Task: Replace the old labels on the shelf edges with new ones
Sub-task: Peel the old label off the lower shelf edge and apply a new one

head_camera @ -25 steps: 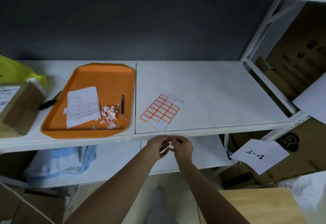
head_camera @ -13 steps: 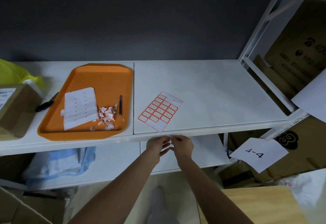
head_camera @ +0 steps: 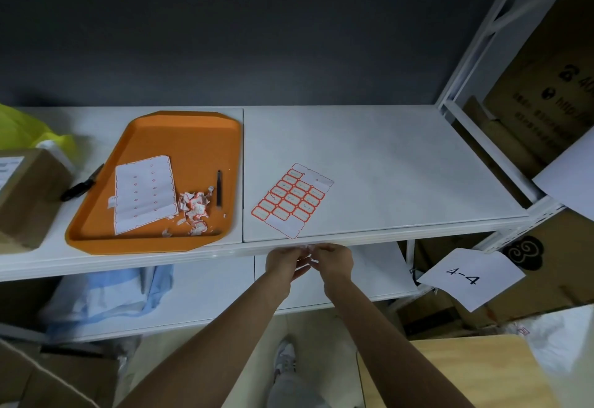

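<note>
At the front lip of the middle shelf, your two hands meet just under the shelf edge (head_camera: pixel 401 236), and what you are working on sits right between them. Your right hand (head_camera: pixel 336 259) is curled, with its fingertips closed on a small pale label (head_camera: pixel 309 248) against the face of the edge. Your left hand (head_camera: pixel 284 263) reaches in from the other side with bent fingers that touch the same spot, though I cannot tell whether it really has a grip. I also cannot tell whether this label is an old one coming off or a new one going on, as it is too small and partly covered.

The relation that matters is direction. The label lies up and ahead of your knuckles on the vertical face, and the edge it sits on runs left to right, so any peel or smoothing stroke should probably run sideways along it.

Just past the lip lies the label sheet (head_camera: pixel 292 200), skewed, with its near corner almost above your left hand, so that hand looks the nearer one for fetching a fresh label. Torn scraps (head_camera: pixel 194 206) are in the orange tray (head_camera: pixel 144 245) further to the left, also on your left hand's side.
</note>
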`<state>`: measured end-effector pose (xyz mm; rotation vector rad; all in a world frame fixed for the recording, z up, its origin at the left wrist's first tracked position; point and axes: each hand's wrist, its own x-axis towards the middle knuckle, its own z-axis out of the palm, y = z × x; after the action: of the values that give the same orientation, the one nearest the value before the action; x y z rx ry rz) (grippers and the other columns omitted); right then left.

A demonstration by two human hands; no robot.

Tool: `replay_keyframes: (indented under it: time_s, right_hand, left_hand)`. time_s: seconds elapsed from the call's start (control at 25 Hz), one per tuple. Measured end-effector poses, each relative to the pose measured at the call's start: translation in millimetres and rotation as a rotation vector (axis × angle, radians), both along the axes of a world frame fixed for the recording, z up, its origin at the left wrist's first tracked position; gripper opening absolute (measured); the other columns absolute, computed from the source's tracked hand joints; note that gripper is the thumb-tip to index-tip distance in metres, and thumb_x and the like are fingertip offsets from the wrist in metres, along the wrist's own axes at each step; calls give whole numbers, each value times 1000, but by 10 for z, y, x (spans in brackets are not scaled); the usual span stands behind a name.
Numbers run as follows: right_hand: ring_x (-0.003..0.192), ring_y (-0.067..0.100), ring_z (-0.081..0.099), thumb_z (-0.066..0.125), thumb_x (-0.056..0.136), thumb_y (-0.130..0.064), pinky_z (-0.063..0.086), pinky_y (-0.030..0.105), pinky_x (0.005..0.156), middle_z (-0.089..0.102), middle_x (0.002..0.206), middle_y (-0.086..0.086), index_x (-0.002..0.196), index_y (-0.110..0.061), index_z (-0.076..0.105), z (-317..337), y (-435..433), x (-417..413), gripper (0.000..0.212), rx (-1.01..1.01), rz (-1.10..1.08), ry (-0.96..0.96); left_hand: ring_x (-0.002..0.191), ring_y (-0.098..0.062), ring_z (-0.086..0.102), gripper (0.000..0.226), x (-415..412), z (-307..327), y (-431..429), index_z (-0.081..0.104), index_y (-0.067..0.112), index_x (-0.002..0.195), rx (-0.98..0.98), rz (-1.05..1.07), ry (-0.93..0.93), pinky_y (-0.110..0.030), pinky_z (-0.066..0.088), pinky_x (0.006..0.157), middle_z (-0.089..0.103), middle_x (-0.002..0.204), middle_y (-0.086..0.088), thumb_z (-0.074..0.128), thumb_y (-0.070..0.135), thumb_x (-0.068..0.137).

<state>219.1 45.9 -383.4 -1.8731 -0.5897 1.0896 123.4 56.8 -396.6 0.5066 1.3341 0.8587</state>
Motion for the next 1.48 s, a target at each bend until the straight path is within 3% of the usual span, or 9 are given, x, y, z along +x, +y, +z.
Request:
replay_keyframes:
  time_s: [0.64, 0.8, 1.04, 1.32, 1.48]
  right_hand:
    - [79, 22, 67, 63, 89, -4, 58, 34, 81, 70, 86, 9, 96, -4, 72, 44, -3, -82, 11, -6, 10, -146]
    - [86, 25, 70, 67, 87, -6, 58, 38, 87, 73, 95, 10, 102, -4, 73, 16, -52, -63, 16, 39, 65, -147]
    - [78, 22, 69, 64, 89, -6, 59, 39, 83, 69, 77, 2, 88, -7, 75, 21, -41, -117, 11, 30, 59, -180]
    - [79, 21, 70, 64, 88, -6, 59, 37, 84, 72, 82, 4, 85, -11, 74, 1, -58, -73, 11, 34, 70, -113]
    - [78, 23, 70, 63, 85, 1, 61, 30, 72, 70, 79, 7, 80, -12, 69, 64, -27, -37, 15, 17, 33, -11]
  left_hand:
    - [91, -25, 70, 14, -28, 58, 15, 66, 7, 104, -35, -28, -6, -30, 59, 73, 72, 101, -13, 58, 8, 93]
    - [93, -27, 70, 16, -27, 55, 8, 65, 6, 107, -45, -37, -12, -35, 59, 82, 72, 102, -13, 61, 6, 91]
    - [92, -27, 71, 14, -31, 70, 18, 68, 4, 102, -65, -26, -14, -36, 58, 85, 73, 99, -15, 58, 4, 91]
    - [89, -27, 72, 15, -31, 78, -6, 69, 3, 101, -61, -1, 15, -38, 59, 85, 74, 97, -14, 65, 3, 87]
    - [87, -28, 72, 14, -34, 127, 6, 70, 2, 96, -74, 26, 26, -36, 60, 81, 74, 92, -16, 67, 1, 83]
